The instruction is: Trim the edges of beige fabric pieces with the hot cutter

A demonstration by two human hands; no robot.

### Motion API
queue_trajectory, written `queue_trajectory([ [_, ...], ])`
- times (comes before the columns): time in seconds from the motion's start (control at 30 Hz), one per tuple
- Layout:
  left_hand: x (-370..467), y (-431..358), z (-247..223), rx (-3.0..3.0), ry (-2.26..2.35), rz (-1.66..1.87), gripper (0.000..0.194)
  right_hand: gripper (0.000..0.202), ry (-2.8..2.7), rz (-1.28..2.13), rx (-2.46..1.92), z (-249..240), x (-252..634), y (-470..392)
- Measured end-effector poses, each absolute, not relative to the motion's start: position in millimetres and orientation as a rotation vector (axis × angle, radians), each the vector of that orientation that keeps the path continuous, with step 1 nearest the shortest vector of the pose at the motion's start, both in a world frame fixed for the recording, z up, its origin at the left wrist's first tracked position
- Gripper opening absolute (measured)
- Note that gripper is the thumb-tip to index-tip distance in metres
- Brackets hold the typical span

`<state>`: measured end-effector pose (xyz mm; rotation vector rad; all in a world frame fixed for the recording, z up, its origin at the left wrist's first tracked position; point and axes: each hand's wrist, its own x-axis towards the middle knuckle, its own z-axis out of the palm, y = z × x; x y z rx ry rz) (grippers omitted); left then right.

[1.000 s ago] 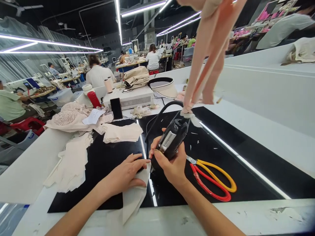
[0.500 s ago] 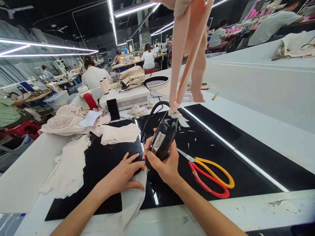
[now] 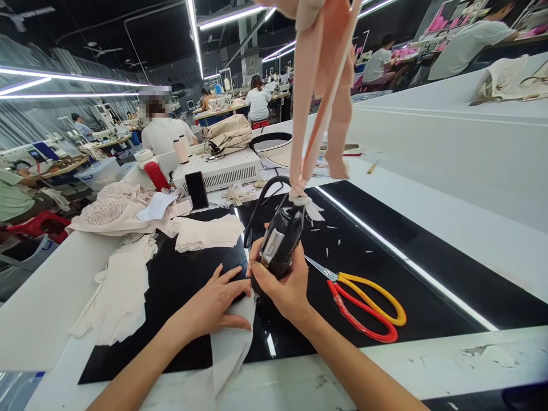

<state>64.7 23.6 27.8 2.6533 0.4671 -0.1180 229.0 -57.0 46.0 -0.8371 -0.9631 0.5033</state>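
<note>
My right hand [image 3: 285,285] is wrapped round a black handheld electric tool [image 3: 280,242] with a silver plate, tied at its top to hanging pink fabric strips [image 3: 308,103]. Just left of the tool, my left hand [image 3: 218,305] lies with spread fingers on the black board [image 3: 180,297], its thumb and fingertips over a pale cloth piece [image 3: 235,348] that drapes over the front edge. The tool's lower end is hidden behind my right hand. Right of that hand are scissors [image 3: 363,299] with yellow and red handles.
Cream cloth pieces [image 3: 209,233] and a stack of cloth [image 3: 122,291] lie to the left, beside lace garments [image 3: 113,208]. Behind stand a phone [image 3: 197,190], a red bottle [image 3: 156,176] and a white box [image 3: 222,170]. Several people sit at machines farther back.
The tool and my right hand have shifted slightly left, with the tied pink strips. My left hand has barely moved.
</note>
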Motion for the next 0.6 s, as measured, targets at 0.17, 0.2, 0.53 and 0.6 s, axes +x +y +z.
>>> queue_trajectory([
  [0.17,65,23,30,2.66,0.469,-0.107,0.059,0.035,-0.953,0.526,-0.841,43,224,-54],
  [0.2,65,23,31,2.666,0.46,-0.099,0.062,0.035,-0.951,0.529,-0.841,43,222,-53],
  [0.53,65,22,32,2.669,0.42,-0.067,0.058,0.034,-0.975,0.531,-0.812,45,219,-55],
  [0.6,65,22,33,2.661,0.433,-0.088,0.045,0.031,-0.96,0.519,-0.806,48,224,-58],
])
